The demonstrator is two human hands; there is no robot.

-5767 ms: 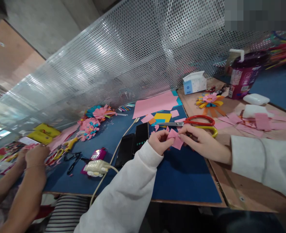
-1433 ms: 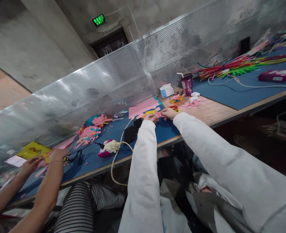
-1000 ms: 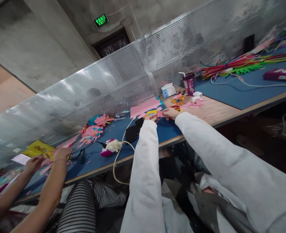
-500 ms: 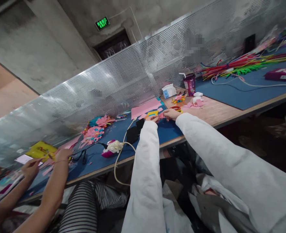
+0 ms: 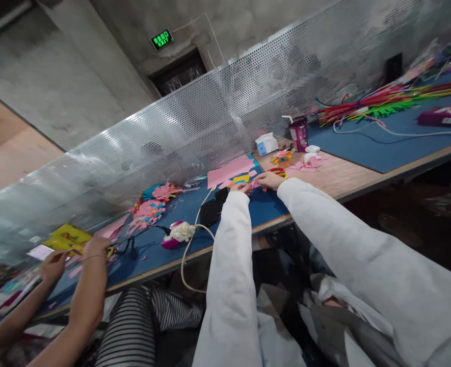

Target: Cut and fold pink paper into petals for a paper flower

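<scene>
Pink paper piece (image 5: 254,185) over the blue-topped desk (image 5: 265,210). Left hand (image 5: 242,188) pinches it, fingers drawn in; right hand (image 5: 269,180) apparently closed on its other edge, detail small. Red-handled scissors (image 5: 275,169) just beyond, partly hidden.

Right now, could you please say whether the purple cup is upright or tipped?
Upright: the purple cup stands with its white straw on top.

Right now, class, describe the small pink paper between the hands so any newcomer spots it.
Start at the silver perforated metal screen, then drop to the blue-topped table below. Between the white-sleeved left hand and right hand is the small pink paper. Unlike the large flat pink sheet behind, it is held.
</scene>
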